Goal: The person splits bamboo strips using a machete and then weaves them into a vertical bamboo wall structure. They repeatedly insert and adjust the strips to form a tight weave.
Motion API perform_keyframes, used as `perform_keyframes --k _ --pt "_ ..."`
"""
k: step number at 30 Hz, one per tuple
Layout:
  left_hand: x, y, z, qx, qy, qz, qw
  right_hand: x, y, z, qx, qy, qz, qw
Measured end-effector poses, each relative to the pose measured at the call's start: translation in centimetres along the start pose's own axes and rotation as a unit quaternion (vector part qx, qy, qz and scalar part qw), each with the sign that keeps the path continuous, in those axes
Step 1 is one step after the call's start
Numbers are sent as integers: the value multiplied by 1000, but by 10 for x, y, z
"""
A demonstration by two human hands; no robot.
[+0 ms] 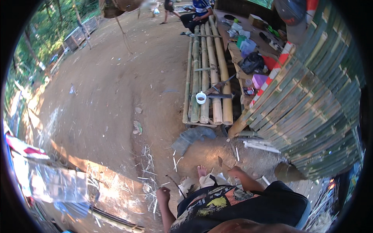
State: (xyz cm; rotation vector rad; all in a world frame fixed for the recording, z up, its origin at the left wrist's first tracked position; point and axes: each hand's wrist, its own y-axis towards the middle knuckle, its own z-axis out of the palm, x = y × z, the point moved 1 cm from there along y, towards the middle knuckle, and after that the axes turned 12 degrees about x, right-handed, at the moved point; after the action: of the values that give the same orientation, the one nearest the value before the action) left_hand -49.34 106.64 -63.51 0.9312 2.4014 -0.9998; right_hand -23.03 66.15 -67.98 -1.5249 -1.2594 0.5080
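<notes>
My right hand (234, 172) is closed at the right of my lap, around a short brown blade-shaped piece (220, 160) whose tip points away from me. Its exact kind is too small to make out. Out to the left, my left hand (163, 193) has its fingers curled in; whether anything is in them does not show. A thin dark stick-like thing (175, 185) slants between that hand and my leg. My bare foot (201, 171) is on the dirt between my hands, and pale thin strips (149, 171) lie scattered left of it.
Ahead stands a bamboo-pole bench (195, 70) with a white cup (201, 98) and a long dark blade (219, 96) on it. A split-bamboo panel (311, 112) leans at the right. A dark grey cloth (191, 139) lies before the bench. At its far end sits a person (200, 11).
</notes>
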Motion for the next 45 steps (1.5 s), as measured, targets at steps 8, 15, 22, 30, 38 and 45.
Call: perform_keyframes --k 8,15,22,30,38,45 --pt "22 93 -1 132 45 148 979 -128 -29 173 -73 377 108 917" --pt "114 189 0 222 278 82 931 -155 -170 307 -84 596 14 798" --pt "32 188 67 314 671 291 605 -166 -175 338 -109 606 96 782" --pt "-47 174 200 313 666 325 594 -246 -188 353 -150 668 143 715" --pt "-236 16 301 375 309 300 821 -316 -164 257 -184 816 135 531" --pt "-208 55 463 457 351 329 748 -283 -51 233 -177 927 114 310"
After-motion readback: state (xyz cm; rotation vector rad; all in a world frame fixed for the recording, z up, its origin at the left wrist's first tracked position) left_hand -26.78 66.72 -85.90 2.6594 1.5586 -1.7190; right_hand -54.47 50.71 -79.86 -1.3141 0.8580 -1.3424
